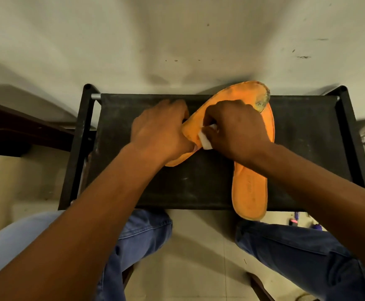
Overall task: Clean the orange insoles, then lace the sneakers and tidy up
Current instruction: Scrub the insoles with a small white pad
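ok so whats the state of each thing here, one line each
upper insole: dirty at the toe, lying across the other one
lower insole: flat on the stand
white pad: pressed against the upper insole
left hand: holding the upper insole steady
right hand: grip closed on the white pad
black stand: dusty fabric top

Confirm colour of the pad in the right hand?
White pad, gripped by the right hand; head view.

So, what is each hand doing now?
Left hand: holds the upper orange foam insole.
Right hand: grips a small white wipe.
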